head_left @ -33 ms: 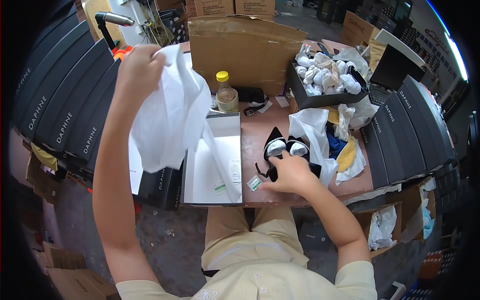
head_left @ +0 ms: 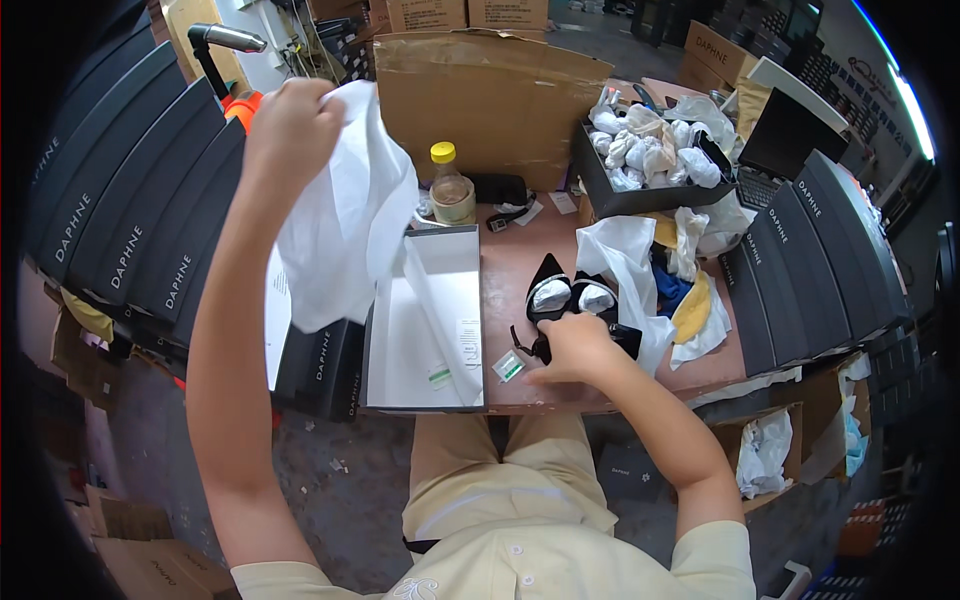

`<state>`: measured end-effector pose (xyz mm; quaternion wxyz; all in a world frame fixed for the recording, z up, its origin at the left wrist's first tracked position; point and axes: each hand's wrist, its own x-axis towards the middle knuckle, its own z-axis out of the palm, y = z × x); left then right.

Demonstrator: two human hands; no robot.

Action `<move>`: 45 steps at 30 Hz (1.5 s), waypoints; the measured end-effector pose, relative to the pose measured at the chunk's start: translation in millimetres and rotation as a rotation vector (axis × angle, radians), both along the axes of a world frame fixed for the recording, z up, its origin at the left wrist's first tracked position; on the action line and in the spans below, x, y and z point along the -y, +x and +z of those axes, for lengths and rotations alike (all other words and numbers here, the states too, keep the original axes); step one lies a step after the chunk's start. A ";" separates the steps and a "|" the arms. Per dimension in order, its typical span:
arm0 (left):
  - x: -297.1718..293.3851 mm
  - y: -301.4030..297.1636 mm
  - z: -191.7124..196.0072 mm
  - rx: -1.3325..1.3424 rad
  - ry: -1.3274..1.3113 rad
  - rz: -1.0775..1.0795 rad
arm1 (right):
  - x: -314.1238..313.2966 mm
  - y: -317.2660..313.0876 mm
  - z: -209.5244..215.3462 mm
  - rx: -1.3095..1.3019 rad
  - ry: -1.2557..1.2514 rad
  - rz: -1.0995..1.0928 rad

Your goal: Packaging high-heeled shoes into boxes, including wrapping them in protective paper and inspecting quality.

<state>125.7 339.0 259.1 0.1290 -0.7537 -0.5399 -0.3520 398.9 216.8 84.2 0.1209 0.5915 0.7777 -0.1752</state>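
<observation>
My left hand point(head_left: 290, 135) is raised at the left, closed on the top of a white sheet of wrapping paper point(head_left: 345, 225). The sheet hangs down, partly in front of an open shoe box point(head_left: 405, 350) with a white inside. In the box lie a narrow white strip and a small green-and-white sachet point(head_left: 440, 377). My right hand point(head_left: 580, 348) is curled over the rear of a pair of black pointed shoes point(head_left: 549, 275), covering part of them. White stuffing point(head_left: 552, 295) fills the shoes. Near my right thumb, another sachet point(head_left: 508, 366) lies on the table.
Black shoe boxes are stacked at the left point(head_left: 130, 200) and right point(head_left: 800, 270). A box of white paper wads point(head_left: 650, 150), a cardboard sheet point(head_left: 490, 100) and a yellow-capped bottle point(head_left: 447, 185) stand behind. White paper point(head_left: 625, 260) and a yellow cloth point(head_left: 692, 312) lie right of the shoes.
My left hand has risen slightly and shifted right, and the hanging sheet has moved up with it. The fingers of my right hand have curled in more over the shoes.
</observation>
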 end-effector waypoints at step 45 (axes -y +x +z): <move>100.2 65.0 -67.0 0.082 0.086 -0.807 | 76.9 22.5 42.4 -1.941 -0.242 -0.456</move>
